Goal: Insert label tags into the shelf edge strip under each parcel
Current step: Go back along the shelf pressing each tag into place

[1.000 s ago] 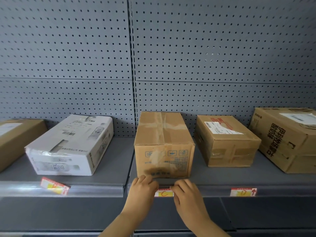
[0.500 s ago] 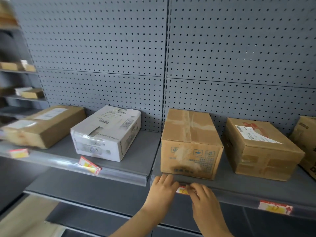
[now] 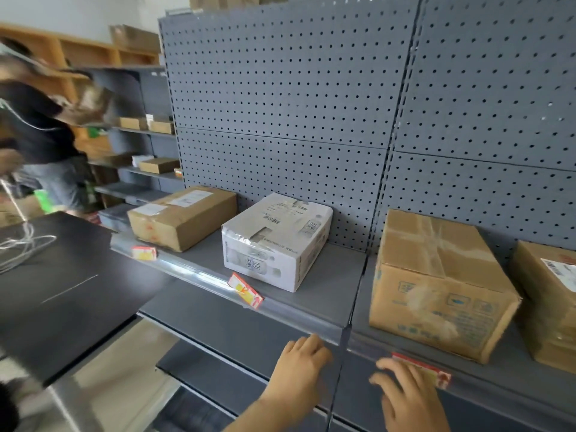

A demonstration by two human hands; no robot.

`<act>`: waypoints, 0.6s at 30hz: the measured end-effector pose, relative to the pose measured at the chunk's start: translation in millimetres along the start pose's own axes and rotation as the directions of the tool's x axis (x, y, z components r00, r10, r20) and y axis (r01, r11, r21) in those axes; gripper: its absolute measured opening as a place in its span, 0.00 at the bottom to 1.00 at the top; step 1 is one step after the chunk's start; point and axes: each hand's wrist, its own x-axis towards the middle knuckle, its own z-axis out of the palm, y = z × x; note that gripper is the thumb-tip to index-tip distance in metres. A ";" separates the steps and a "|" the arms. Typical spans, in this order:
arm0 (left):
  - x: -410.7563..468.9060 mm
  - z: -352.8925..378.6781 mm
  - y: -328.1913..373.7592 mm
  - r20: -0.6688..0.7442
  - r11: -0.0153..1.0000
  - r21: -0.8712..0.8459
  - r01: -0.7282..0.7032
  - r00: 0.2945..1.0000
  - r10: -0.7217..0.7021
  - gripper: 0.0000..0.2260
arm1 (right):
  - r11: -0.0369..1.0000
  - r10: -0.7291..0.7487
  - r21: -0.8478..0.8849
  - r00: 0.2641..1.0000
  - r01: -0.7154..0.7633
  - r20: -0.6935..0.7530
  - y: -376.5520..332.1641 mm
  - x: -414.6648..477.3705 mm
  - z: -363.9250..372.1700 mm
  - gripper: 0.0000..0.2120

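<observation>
Right hand [image 3: 408, 397], lower right of frame: grip released, fingers spread flat, fingertips [image 3: 385, 366] at the left end of a red-and-yellow label tag [image 3: 420, 368], holding nothing. Tag is a thin paper rectangle seated in the clear plastic shelf edge strip [image 3: 299, 319], long axis along the strip, sloping down to the right, under the taped brown cardboard box [image 3: 436, 288]. Left hand [image 3: 300, 363], lower centre: fingers loosely curled on the strip edge just left of the shelf joint, grasping nothing. Further left, a second tag [image 3: 246, 290] under the white shrink-wrapped carton [image 3: 277, 241] sticks out crooked, one end lifted off the strip. A third tag [image 3: 144, 253] sits under the flat brown parcel [image 3: 182, 216], mid left. Grey perforated metal backboard [image 3: 280, 104] behind. Black desk [image 3: 62, 291] at left edge, blurred person [image 3: 34, 126] upper left.
</observation>
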 end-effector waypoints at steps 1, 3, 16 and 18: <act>-3.4 -4.3 -11.2 -0.031 0.999 -0.040 0.022 0.999 -0.024 0.19 | 1.000 0.010 0.022 1.000 -0.010 0.007 -2.8 4.0 1.4 0.15; -6.8 -12.3 -34.7 -0.086 0.992 -0.107 0.071 0.993 -0.081 0.15 | 0.997 0.049 0.062 0.999 -0.050 0.016 -14.6 10.5 7.9 0.18; 54.8 -20.9 -31.4 -0.090 0.898 -0.122 -0.422 0.906 0.414 0.05 | 0.771 0.637 0.045 0.769 -0.635 -0.054 -30.7 3.0 7.9 0.16; 66.8 -15.0 -12.5 -0.014 0.891 -0.167 -0.422 0.905 0.426 0.07 | 0.734 0.677 -0.017 0.733 -0.679 -0.066 -19.6 0.0 -5.6 0.12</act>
